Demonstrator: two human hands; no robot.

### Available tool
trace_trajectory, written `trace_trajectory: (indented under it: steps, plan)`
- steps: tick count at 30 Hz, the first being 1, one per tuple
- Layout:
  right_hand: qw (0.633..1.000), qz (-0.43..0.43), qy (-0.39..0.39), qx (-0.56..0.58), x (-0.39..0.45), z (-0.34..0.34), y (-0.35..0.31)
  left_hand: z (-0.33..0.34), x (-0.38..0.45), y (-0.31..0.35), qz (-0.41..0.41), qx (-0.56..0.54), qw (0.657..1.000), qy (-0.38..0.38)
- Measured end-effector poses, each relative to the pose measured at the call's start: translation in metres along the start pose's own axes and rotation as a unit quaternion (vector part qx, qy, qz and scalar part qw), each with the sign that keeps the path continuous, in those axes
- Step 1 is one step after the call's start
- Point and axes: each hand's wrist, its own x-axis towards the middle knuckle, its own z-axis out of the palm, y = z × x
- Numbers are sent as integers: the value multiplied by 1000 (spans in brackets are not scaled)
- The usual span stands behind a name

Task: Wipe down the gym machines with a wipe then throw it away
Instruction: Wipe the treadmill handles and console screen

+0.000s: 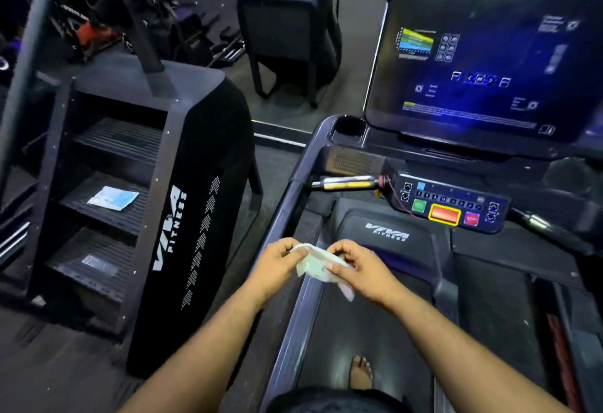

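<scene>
Over the treadmill (375,331), both hands pinch the wipe (318,264).

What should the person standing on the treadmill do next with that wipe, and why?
Probably finish spreading the wipe flat, then carry it up to the control panel. Both the left hand and the right hand pinch it, crumpled, in the air above the treadmill, touching no machine yet.

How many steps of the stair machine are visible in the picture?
3: top step, bare; middle step, carrying a packet; bottom step, with a clear wrapper. Others may be hidden.
</scene>
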Motion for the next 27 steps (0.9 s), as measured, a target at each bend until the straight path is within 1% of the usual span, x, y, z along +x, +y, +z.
trace_trajectory:
  steps: [2,3,5,7,9,11,13,15,17,20,22,24,26,27]
  plan:
    - [999,2,7,-31,10,-11,6,17,15,13,-47,-65,997,16]
    - [1000,12,14,-20,17,-19,8,28,24,20,-85,-105,991,17]
    - [996,54,47,47,32,-35,10,49,40,26,-159,-174,972,-1]
    - [983,98,76,133,47,-54,21,70,56,25,-193,-180,964,-33]
    - [968,129,84,199,54,-59,26,77,62,23,-187,-157,969,-35]
    - [951,156,70,259,63,-74,43,91,80,24,-165,-163,973,0]
    - [939,180,49,288,71,-90,49,100,96,31,-144,-192,970,29]
    - [937,169,40,303,81,-105,51,104,114,41,-130,-212,968,34]
    - [935,144,40,323,94,-119,48,104,129,55,-107,-216,970,18]
    - [936,116,42,329,115,-137,46,98,152,70,-50,-178,983,1]
    - [940,131,22,314,127,-144,46,96,165,75,-62,-161,985,-9]
    - [942,167,-4,292,133,-142,48,98,170,76,-105,-162,981,-22]
    - [938,197,3,283,139,-137,46,101,175,74,-132,-161,978,-16]
    - [937,200,15,287,144,-137,42,99,182,73,-132,-168,977,-6]
